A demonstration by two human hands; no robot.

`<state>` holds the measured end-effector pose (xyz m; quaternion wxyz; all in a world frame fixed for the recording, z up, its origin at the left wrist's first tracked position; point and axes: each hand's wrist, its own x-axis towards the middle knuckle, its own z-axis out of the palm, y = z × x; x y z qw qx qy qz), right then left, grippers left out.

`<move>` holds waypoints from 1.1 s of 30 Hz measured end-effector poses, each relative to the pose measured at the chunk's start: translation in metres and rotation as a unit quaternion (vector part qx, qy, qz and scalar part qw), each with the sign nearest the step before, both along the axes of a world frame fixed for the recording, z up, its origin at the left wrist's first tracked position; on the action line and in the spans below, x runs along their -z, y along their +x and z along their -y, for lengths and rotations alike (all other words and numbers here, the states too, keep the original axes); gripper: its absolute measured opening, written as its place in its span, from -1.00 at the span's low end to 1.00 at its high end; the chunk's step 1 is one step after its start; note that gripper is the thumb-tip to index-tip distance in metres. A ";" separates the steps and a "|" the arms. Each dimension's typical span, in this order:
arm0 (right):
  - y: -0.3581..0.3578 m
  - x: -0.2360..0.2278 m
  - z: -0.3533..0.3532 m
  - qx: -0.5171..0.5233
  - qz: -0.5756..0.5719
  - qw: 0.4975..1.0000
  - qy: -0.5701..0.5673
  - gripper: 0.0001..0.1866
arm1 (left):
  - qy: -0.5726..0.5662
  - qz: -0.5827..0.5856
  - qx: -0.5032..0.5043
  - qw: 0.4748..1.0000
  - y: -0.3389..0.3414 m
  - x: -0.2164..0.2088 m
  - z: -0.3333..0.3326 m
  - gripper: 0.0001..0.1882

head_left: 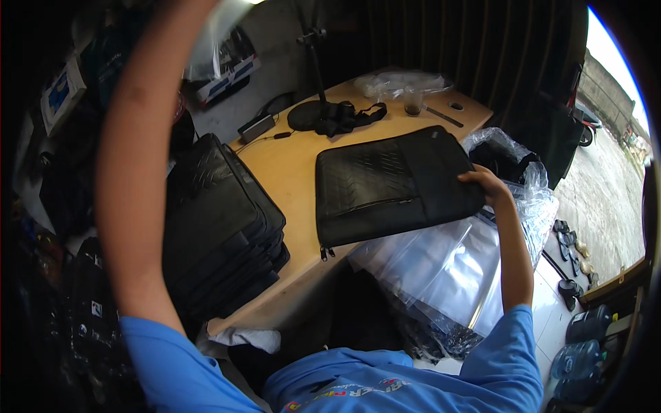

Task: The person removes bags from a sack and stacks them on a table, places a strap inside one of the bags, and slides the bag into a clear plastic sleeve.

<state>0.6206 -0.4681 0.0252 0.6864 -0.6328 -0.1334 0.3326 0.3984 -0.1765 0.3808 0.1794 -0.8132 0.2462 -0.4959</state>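
Note:
A black laptop sleeve (392,182) lies on the wooden table (289,172), its near corner over the front edge. My right hand (487,184) grips the sleeve's right edge. My left arm is raised high. My left hand is out of the picture at the top edge, where a clear plastic bag (217,31) hangs. A pile of clear plastic bags (447,265) rests on my lap, below the sleeve.
A stack of black laptop sleeves (220,227) stands at the table's left end. At the back are a black lamp base with a strap (330,117), a glass (413,103), a pen and crumpled plastic (399,82). Sandals (568,237) lie on the floor at right.

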 end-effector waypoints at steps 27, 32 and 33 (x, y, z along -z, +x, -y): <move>-0.205 -0.026 0.184 0.455 0.138 0.866 0.152 -0.53 | -0.116 -0.244 -0.035 0.962 0.114 0.289 0.050 -0.74; -0.209 -0.018 0.229 0.497 0.139 0.844 0.142 -0.79 | -0.141 -0.275 -0.099 0.946 0.065 0.318 0.072 -0.85; -0.213 -0.026 0.219 0.494 0.136 0.847 0.144 -0.79 | -0.128 -0.282 -0.147 0.940 0.049 0.320 0.074 -0.89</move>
